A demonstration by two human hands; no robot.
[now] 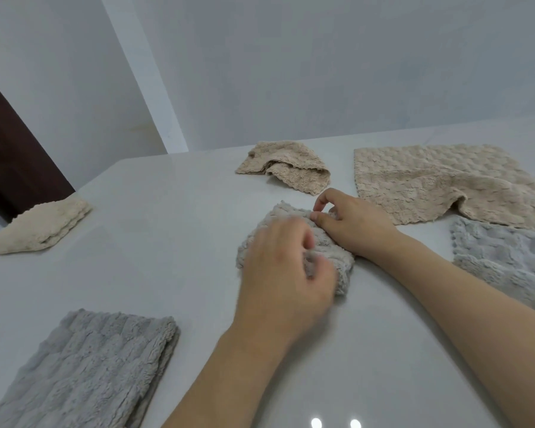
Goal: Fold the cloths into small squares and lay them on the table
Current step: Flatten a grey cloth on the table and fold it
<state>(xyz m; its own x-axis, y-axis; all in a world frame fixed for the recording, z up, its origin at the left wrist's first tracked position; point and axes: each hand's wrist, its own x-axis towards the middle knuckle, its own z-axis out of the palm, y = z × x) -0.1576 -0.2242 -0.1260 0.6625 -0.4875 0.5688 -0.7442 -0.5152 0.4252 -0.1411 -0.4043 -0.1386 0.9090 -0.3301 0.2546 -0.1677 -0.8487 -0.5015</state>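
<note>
The table is a white, glossy slab; two small ceiling-light reflections sit on it at the 6 o'clock edge of the view; pale grey walls rise behind it, meeting at a corner toward 11 o'clock, and a dark brown door panel stands at 9 o'clock.

At the centre lies the grey cloth in work, bunched into a small bundle on the surface; the left hand lies over its near half, motion-blurred, fingers curled into the pile and gripping it; the right hand rests on its 2 o'clock corner, thumb and forefinger pinching the edge.

Around it: a folded beige cloth at 9 o'clock, well apart; a loosely crumpled beige cloth at 12 o'clock, near; a large beige cloth spread at 2 o'clock, one edge turned up; an unfolded grey cloth at 3 o'clock, touching the large beige one; a folded grey cloth at 7 o'clock.
</note>
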